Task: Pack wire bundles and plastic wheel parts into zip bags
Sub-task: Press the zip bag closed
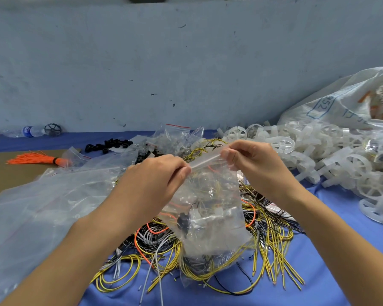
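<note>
Two hands hold a zip bag (210, 208) up over the wire pile (263, 246), each pinching one end of its strip: left hand (157, 175) at the near end, right hand (250, 160) at the far end. Wires and small parts already sit inside, so sealing looks like the step in hand. To do it well, keep the strip taut and level and run pinched fingers along it, with no wire caught in the track. Below lies a blue tabletop (332, 281), white wheels (318, 160) heaped right, spare bags (179, 133) behind, a pale wall (164, 62) beyond.
</note>
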Motion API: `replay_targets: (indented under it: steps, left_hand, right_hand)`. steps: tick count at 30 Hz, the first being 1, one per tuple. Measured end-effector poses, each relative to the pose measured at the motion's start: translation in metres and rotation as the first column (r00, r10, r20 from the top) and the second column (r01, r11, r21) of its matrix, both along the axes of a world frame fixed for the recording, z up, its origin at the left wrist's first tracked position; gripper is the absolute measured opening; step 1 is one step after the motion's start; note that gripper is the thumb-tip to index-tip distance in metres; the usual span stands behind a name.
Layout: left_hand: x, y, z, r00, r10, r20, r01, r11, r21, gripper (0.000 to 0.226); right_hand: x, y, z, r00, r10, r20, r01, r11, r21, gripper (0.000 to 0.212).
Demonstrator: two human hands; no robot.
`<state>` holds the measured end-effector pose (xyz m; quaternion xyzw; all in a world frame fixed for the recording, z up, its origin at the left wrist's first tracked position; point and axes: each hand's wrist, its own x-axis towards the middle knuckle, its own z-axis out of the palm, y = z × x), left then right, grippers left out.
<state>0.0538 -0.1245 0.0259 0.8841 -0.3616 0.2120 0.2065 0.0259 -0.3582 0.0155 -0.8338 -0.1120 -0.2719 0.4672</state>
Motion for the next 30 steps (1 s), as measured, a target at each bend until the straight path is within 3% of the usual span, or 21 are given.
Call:
replay_targets:
  steps: [16,19,22,24,30]
  left_hand:
    - [0.018,0.021,-0.001,0.987,-0.081,-0.14,0.059,0.987,-0.151,0.021]
    - [0.019,0.021,-0.001,0.982,-0.092,-0.165,0.059,0.98,-0.192,0.018]
    - [0.018,0.021,-0.001,0.984,-0.103,-0.144,0.069,0.972,-0.223,0.021]
    - [0.018,0.022,-0.001,0.989,-0.106,-0.105,0.08,0.969,-0.232,0.021]
    - [0.019,0.021,0.005,0.994,-0.109,-0.003,0.107,0.981,-0.162,0.017]
  right_hand:
    - [0.002,-0.026,-0.01,0.995,0.054,-0.089,-0.023,0.948,0.317,0.014]
    - [0.002,-0.021,-0.014,0.982,0.159,-0.099,-0.093,0.874,0.478,0.022]
    - [0.003,-0.011,-0.015,0.954,0.285,-0.094,-0.152,0.729,0.667,0.024]
    - [0.003,-0.006,-0.015,0.94,0.332,-0.078,-0.183,0.685,0.705,0.021]
    - [-0.022,-0.018,-0.009,0.973,0.224,-0.059,-0.147,0.795,0.589,0.005]
